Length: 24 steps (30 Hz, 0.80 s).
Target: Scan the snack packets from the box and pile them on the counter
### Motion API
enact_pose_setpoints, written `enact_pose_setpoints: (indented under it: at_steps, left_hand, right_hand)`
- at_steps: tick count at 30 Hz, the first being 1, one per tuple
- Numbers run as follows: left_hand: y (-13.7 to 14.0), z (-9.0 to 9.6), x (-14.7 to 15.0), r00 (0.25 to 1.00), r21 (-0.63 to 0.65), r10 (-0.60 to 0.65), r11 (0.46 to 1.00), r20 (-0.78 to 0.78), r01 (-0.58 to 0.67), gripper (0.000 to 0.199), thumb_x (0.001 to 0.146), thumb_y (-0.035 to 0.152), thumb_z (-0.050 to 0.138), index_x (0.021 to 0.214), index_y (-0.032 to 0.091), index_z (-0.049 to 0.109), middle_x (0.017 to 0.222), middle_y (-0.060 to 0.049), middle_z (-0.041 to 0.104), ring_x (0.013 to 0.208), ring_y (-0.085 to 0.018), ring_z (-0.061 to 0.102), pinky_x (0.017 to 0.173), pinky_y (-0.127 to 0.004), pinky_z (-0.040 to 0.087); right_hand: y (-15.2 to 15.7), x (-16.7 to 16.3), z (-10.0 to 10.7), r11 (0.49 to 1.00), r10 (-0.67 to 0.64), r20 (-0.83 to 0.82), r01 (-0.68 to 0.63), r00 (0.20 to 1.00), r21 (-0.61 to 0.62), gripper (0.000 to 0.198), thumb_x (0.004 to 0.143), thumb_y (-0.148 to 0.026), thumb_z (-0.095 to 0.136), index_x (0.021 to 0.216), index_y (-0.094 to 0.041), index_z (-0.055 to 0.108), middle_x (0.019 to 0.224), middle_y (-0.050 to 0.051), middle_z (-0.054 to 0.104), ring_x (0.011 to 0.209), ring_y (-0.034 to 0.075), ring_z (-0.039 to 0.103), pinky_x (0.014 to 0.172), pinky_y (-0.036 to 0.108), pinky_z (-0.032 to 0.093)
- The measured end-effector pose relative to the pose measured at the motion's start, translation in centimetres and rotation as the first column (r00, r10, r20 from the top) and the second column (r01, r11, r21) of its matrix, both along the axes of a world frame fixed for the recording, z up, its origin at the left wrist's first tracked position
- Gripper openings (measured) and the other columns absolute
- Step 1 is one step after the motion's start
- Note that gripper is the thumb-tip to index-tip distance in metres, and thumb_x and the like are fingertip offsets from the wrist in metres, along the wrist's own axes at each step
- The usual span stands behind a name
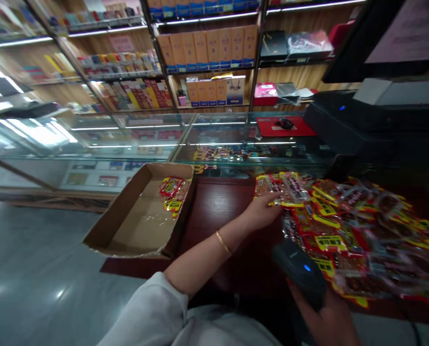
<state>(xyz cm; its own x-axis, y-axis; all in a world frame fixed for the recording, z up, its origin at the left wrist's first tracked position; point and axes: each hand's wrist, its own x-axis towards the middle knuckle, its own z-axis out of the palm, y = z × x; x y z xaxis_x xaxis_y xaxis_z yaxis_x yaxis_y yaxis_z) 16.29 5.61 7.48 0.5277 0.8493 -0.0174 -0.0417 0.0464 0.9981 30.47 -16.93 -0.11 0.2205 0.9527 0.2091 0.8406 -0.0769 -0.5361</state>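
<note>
My left hand, with a gold bangle at the wrist, reaches to the near-left edge of a heap of snack packets. Its fingers are closed on the lower corner of a clear, red and yellow snack packet. My right hand is wrapped round a dark barcode scanner with a lit blue light. The scanner's head points toward the heap, just below the left hand. To the left stands an open cardboard box, with a few similar packets against its right side.
Behind the dark red tabletop runs a glass display counter. On it lie a red mat and a computer mouse. A black machine and a monitor rise at right. Stocked shelves line the back.
</note>
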Motion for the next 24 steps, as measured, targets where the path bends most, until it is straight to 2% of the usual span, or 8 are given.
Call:
enact_pose_setpoints:
  at_steps: [2,4,7,10,12,15,18,24]
  left_hand:
    - [-2.1,2.3,-6.4,0.995,0.242,0.059,0.97,-0.081,-0.038,0.041,0.089,0.015,0.06,0.128,0.02,0.073,0.136,-0.009,0.07,0.124,-0.025,0.064,0.108,-0.034,0.048]
    - [-2.8,4.7,-13.5,0.95,0.372,0.215,0.921,-0.226,-0.12,0.037,0.093,0.025,0.06,0.127,0.02,0.073,0.129,-0.01,0.073,0.116,-0.024,0.067,0.1,-0.032,0.051]
    - [-0.7,6.4,-23.1,0.706,0.506,0.532,0.816,-0.468,-0.279,0.032,0.093,0.029,0.057,0.117,0.018,0.075,0.113,-0.01,0.077,0.103,-0.023,0.07,0.091,-0.031,0.052]
    - [3.3,5.0,-28.5,0.384,0.454,0.474,0.879,-0.793,-0.147,0.031,0.09,0.031,0.062,0.114,0.017,0.074,0.111,-0.012,0.078,0.1,-0.026,0.071,0.09,-0.034,0.051]
    - [5.1,3.2,-29.4,0.265,0.382,0.375,0.924,-0.888,-0.028,0.038,0.087,0.034,0.067,0.12,0.015,0.072,0.113,-0.015,0.077,0.103,-0.029,0.07,0.092,-0.035,0.05]
    - [6.3,1.1,-28.3,0.258,0.367,0.34,0.928,-0.904,0.065,0.056,0.078,0.033,0.076,0.13,0.015,0.066,0.119,-0.017,0.074,0.11,-0.031,0.068,0.096,-0.033,0.048]
    - [6.6,0.2,-26.9,0.243,0.378,0.358,0.925,-0.902,0.041,0.063,0.073,0.03,0.078,0.131,0.011,0.064,0.118,-0.022,0.074,0.111,-0.035,0.067,0.097,-0.036,0.048]
    - [6.8,1.4,-27.7,0.199,0.366,0.355,0.93,-0.913,0.021,0.033,0.071,0.019,0.074,0.103,0.017,0.078,0.102,-0.016,0.078,0.101,-0.032,0.071,0.09,-0.033,0.049]
  right_hand:
    - [0.3,0.7,-1.0,1.0,-0.004,0.019,0.004,1.0,-0.003,0.04,0.088,-0.059,0.063,0.097,-0.024,0.081,0.098,0.011,0.084,0.088,0.033,0.081,0.065,0.035,0.066]
    - [0.8,0.9,-1.6,0.998,0.046,-0.002,-0.046,0.999,-0.036,0.037,0.086,-0.059,0.066,0.094,-0.026,0.082,0.091,0.009,0.084,0.082,0.032,0.081,0.059,0.034,0.065]
    - [1.6,-0.3,-1.7,0.995,0.068,-0.047,-0.071,0.997,-0.069,0.037,0.088,-0.058,0.064,0.094,-0.026,0.082,0.085,0.009,0.084,0.077,0.032,0.081,0.056,0.034,0.063]
    - [2.3,-2.3,-1.0,0.993,0.085,-0.066,-0.09,0.994,-0.075,0.035,0.089,-0.055,0.063,0.098,-0.026,0.082,0.086,0.008,0.084,0.077,0.032,0.081,0.059,0.035,0.063]
    - [2.7,-3.5,-0.5,0.989,0.126,-0.08,-0.132,0.989,-0.07,0.033,0.09,-0.053,0.063,0.098,-0.027,0.083,0.088,0.007,0.085,0.08,0.031,0.082,0.06,0.032,0.063]
    - [2.8,-4.5,0.1,0.986,0.161,-0.093,-0.165,0.983,-0.039,0.036,0.088,-0.055,0.063,0.095,-0.026,0.083,0.09,0.006,0.085,0.084,0.03,0.082,0.06,0.028,0.064]
    - [2.6,-4.6,0.4,0.98,0.189,-0.098,-0.194,0.977,-0.041,0.036,0.088,-0.056,0.062,0.093,-0.026,0.083,0.091,0.006,0.085,0.082,0.029,0.083,0.058,0.027,0.064]
    - [2.1,-3.7,0.3,0.98,0.184,-0.064,-0.188,0.981,-0.071,0.038,0.089,-0.058,0.061,0.095,-0.026,0.082,0.087,0.006,0.085,0.082,0.03,0.082,0.061,0.03,0.064]
